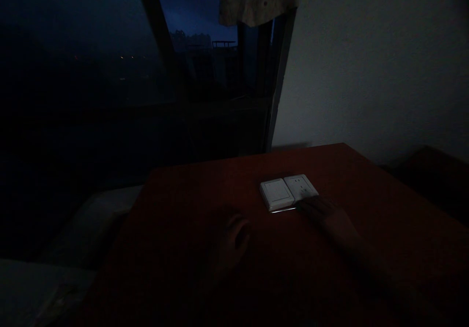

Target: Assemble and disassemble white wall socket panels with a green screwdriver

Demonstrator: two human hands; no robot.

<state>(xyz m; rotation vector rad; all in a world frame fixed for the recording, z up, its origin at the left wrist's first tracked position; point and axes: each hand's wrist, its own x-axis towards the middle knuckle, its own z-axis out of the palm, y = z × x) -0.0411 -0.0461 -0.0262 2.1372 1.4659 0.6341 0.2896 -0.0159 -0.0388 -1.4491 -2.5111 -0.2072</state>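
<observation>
A white wall socket panel (pixel 298 186) with small dark pin holes lies on the reddish-brown table (pixel 190 185). Beside it on the left, edge to edge, is a white square plate (pixel 276 193) with a framed face, perhaps a switch; a thin bright strip shows along its near edge. My right hand (pixel 328 214) reaches in from the right, its fingers stretched out at the socket panel's near edge and seeming to touch it. Left of the plates and nearer to me, my left hand (pixel 236 234) is loosely curled, a gap between thumb and fingers, with nothing visible in it. Deep shadow hides details of both hands.
The room is very dark. Behind the table stands a window (pixel 176 73) with a dusky sky outside, and a cloth (pixel 260 0) hangs at its top. A pale wall (pixel 366 73) rises at the right. A pale surface (pixel 44 288) shows at the lower left.
</observation>
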